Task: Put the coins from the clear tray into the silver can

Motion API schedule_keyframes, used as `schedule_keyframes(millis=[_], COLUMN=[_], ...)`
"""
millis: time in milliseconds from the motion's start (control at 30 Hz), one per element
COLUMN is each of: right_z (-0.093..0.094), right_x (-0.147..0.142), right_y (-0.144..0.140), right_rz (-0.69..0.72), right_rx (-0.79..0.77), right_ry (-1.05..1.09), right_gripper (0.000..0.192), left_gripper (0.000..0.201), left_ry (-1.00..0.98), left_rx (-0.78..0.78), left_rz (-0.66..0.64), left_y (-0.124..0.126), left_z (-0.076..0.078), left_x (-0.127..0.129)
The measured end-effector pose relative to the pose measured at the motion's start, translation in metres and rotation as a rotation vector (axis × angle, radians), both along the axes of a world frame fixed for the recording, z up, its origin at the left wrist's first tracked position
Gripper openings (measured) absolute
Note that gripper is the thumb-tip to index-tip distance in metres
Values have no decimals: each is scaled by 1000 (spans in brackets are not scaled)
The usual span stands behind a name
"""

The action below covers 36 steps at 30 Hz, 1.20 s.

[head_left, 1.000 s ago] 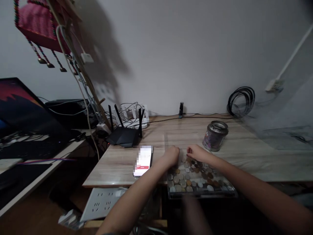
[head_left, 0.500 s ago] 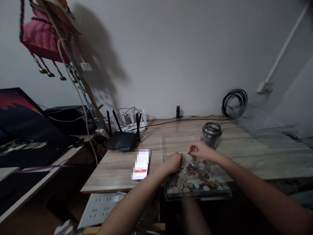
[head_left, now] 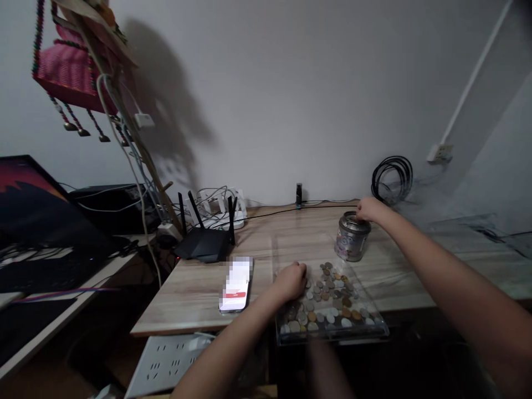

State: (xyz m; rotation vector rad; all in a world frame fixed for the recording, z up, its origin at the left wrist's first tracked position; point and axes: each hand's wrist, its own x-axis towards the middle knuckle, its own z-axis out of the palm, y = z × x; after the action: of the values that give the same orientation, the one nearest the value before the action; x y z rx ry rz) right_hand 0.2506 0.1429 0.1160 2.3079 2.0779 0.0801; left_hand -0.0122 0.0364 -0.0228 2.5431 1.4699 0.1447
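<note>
A transparent, shallow tray [head_left: 332, 337] rests at the desk's front edge, with many loose coins [head_left: 330, 303] of silver, copper and yellowish tones spread over it. Over the tray's left side, my left hand [head_left: 293, 280] is closed, knuckles up; whatever its fingers hold is hidden. Behind the tray stands an upright metal-rimmed jar [head_left: 349, 244] with a printed side. My right hand [head_left: 371, 210] is at the jar's mouth, fingers closed together and pointing down at the opening. I cannot make out what is between those fingertips.
Left of the tray lies a lit phone [head_left: 236, 285]. Farther left sit a black router [head_left: 208, 244] and a white cable box [head_left: 220, 205]. A small dark bottle [head_left: 298, 194] stands near the wall, and coiled black cable [head_left: 392, 178] rests behind the jar. A power strip [head_left: 164, 363] is below the desk edge.
My right hand has moved from above the coins up and right to the jar's mouth. My left hand stays closed at the tray's left side. The view has shifted slightly.
</note>
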Motion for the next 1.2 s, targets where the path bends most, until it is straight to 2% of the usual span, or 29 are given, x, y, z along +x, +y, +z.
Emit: schedule_keyframes(millis=[367,433,500,567,600,700,800,867,933,1033,1133,1200], right_z=[5,5,-3,-24,-38,-80,-106,-113,-115,-119,-123,-123], right_x=[-6,-9,-17,-31,-39,-62,-72,-71,-67,-60,-58,-59], right_y=[-7,-17,-33,-56,-69,-106,-127,-129,-128,-128,-133,-137], right_rz=[94,126,181,299,386,641,705,644,602,641,667,631], right_rx=[-19,45,190,232,170,-192,-318,-359,-413,-412,-395,-408], right_ry=[39,34,25,35,55,140,208,229,249,285,303,314], right_gripper=[22,24,27,28,27,26,42,41,32,18,12,14], left_gripper=[23,24,25,26,25,26,40,41,34,33,34,29], left_ry=[-82,-130,-187,-223,-224,-179,-103,-64,-52,-47,3,46], left_rx=[-6,-14,-7,-6,-18,-50,-24,-15,-20,-60,-135,-176], left_rz=[3,4,5,-8,-25,-111,-177,-191,-189,-184,-193,-210], left_y=[3,4,3,-1,-4,-16,-27,-29,-29,-26,-24,-23], left_z=[-4,-4,-3,0,1,7,10,8,5,3,11,17], left_x=[-1,-1,-3,-5,-6,-5,1,6,10,13,14,15])
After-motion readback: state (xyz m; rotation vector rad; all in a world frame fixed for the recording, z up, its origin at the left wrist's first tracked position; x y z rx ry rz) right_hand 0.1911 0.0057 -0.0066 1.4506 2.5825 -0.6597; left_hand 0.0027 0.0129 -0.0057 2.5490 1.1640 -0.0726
